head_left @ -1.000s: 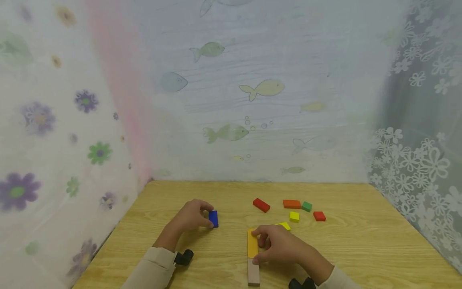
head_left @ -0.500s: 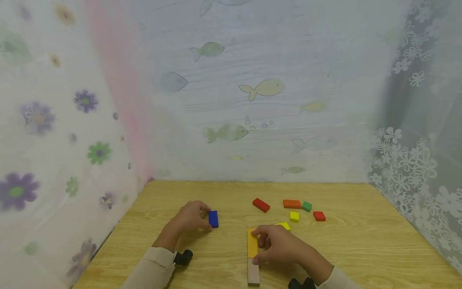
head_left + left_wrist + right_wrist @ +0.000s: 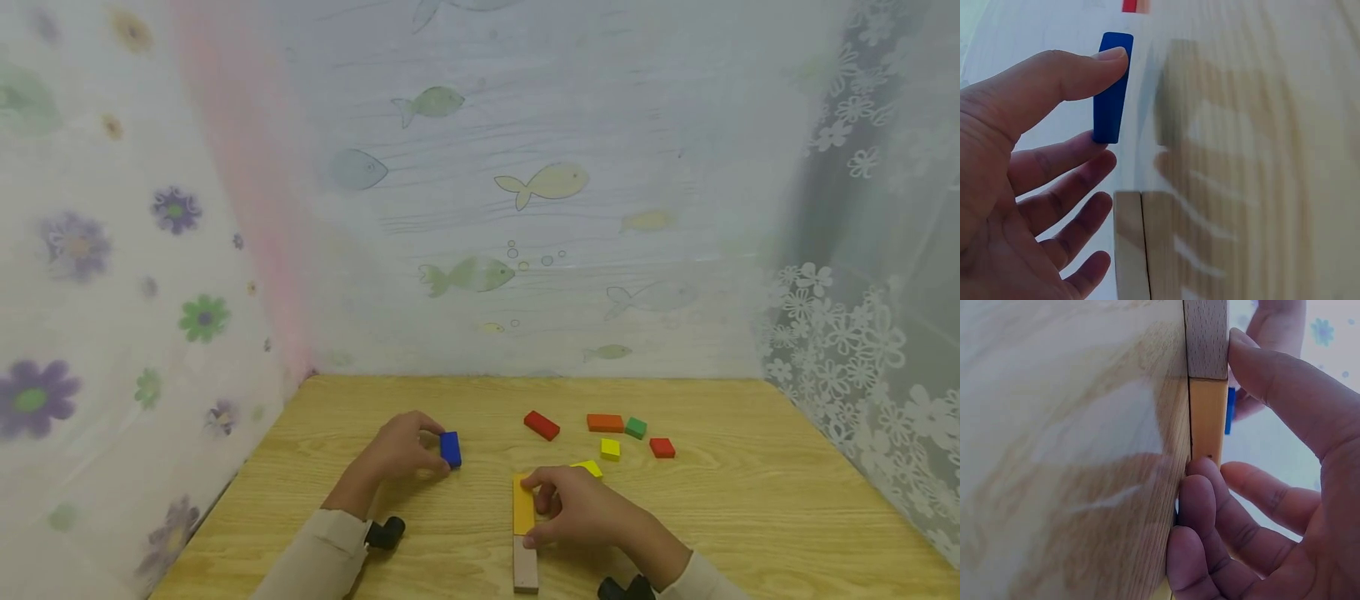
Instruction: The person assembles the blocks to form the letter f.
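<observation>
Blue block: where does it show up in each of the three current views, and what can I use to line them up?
Head: the blue block is slightly left of centre, in the lower half.
Left wrist: the blue block is in the upper left, between thumb and finger.
Right wrist: the blue block is a narrow strip right of centre, beside the orange block.
Shared landmark: the left hand touching it.

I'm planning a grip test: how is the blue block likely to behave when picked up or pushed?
The blue block is probably stiff, since its edges look straight where the left hand pinches it. Its flat faces should make it slide rather than roll. Its smooth-looking surface might slip if held loosely.
</observation>
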`<control>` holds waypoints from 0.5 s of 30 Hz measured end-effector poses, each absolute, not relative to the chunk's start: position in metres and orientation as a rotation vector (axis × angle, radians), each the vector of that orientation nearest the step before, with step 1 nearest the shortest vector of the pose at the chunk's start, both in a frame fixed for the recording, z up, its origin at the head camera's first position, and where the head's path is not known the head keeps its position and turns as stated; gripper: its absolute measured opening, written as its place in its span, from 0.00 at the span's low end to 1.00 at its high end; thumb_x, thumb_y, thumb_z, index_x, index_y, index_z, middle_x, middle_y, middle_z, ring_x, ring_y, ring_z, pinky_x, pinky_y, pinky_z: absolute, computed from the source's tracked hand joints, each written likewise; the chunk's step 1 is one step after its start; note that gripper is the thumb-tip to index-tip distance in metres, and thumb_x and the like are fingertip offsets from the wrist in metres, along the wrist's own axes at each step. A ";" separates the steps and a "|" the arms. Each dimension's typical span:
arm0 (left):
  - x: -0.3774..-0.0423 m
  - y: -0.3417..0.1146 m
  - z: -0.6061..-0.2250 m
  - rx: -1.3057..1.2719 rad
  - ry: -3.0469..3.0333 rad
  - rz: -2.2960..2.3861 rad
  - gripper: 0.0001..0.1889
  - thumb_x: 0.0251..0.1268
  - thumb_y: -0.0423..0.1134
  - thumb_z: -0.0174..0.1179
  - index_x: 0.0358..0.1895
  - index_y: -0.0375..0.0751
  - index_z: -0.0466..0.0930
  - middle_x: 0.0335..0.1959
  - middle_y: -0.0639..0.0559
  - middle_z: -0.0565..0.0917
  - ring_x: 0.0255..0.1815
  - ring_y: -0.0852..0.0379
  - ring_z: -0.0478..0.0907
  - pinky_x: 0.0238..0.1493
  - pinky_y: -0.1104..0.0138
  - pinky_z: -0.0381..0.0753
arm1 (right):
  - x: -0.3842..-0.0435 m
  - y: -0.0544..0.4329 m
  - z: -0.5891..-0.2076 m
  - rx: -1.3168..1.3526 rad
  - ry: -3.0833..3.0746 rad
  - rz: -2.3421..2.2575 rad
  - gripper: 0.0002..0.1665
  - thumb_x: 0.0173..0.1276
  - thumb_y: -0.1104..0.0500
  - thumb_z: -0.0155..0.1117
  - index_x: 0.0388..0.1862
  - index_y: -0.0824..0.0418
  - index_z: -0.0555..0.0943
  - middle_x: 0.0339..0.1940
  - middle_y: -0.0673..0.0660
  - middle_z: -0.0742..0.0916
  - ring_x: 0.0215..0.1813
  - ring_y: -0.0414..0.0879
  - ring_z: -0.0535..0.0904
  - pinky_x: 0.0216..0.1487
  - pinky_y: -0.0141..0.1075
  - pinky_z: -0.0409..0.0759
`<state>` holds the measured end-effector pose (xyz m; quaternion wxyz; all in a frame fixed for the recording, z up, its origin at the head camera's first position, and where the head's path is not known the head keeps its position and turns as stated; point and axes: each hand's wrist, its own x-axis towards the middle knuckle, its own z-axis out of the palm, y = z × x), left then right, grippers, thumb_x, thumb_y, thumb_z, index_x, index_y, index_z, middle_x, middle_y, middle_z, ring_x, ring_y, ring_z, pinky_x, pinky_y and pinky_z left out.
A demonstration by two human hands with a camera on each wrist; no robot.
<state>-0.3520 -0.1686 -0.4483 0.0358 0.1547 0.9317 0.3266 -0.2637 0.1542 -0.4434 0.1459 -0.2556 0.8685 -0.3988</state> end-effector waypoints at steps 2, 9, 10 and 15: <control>-0.353 -0.165 -0.447 0.479 2.857 1.019 0.31 0.45 0.48 0.85 0.56 0.49 0.87 0.62 0.49 0.83 0.67 0.39 0.76 0.63 0.43 0.78 | -0.264 0.154 -0.444 -0.732 2.498 -1.152 0.38 0.56 0.49 0.84 0.63 0.59 0.81 0.39 0.51 0.85 0.35 0.41 0.80 0.39 0.31 0.80; -0.359 -0.150 -0.446 0.539 2.849 1.008 0.30 0.45 0.48 0.84 0.57 0.49 0.88 0.61 0.50 0.84 0.68 0.40 0.76 0.65 0.43 0.77 | -0.264 0.154 -0.443 -0.726 2.486 -1.164 0.38 0.56 0.49 0.84 0.63 0.59 0.81 0.38 0.52 0.85 0.34 0.42 0.80 0.37 0.31 0.80; -0.359 -0.148 -0.446 0.547 2.847 1.003 0.30 0.45 0.48 0.84 0.57 0.49 0.87 0.61 0.50 0.84 0.68 0.40 0.76 0.64 0.42 0.77 | -0.264 0.154 -0.443 -0.726 2.485 -1.167 0.38 0.56 0.49 0.84 0.63 0.59 0.81 0.38 0.52 0.85 0.34 0.42 0.80 0.37 0.31 0.80; -0.361 -0.139 -0.445 0.562 2.846 0.977 0.31 0.45 0.49 0.84 0.58 0.50 0.87 0.61 0.50 0.83 0.67 0.39 0.76 0.63 0.41 0.77 | -0.265 0.154 -0.444 -0.724 2.479 -1.171 0.38 0.56 0.49 0.85 0.63 0.59 0.81 0.37 0.52 0.85 0.33 0.42 0.79 0.37 0.31 0.80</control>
